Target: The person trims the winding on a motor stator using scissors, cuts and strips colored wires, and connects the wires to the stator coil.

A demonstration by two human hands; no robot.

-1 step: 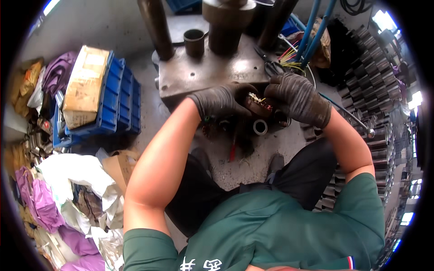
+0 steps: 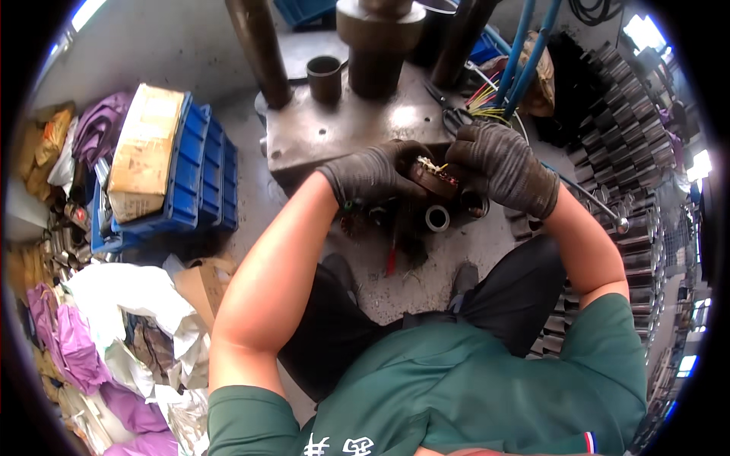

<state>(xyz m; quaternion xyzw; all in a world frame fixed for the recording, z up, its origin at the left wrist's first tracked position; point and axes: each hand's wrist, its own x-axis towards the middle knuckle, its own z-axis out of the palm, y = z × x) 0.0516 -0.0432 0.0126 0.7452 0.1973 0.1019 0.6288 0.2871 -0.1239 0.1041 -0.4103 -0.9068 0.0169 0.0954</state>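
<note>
Both of my hands wear dark knit gloves and meet in front of a grey steel press base (image 2: 334,129). My left hand (image 2: 372,173) grips a small brown round part with short wire ends (image 2: 432,176). My right hand (image 2: 502,166) closes on the same part from the right, fingers pinching at its top. Below the hands, on the floor, lie a small grey ring (image 2: 437,218) and several dark round parts (image 2: 357,222).
Steel columns (image 2: 258,49) and a dark cylinder (image 2: 325,78) stand on the press base. Blue crates (image 2: 201,178) with a cardboard box (image 2: 144,152) sit left. Purple and white bags (image 2: 114,334) pile at lower left. Racks of dark gears (image 2: 631,152) fill the right; coloured wires (image 2: 487,102) hang behind.
</note>
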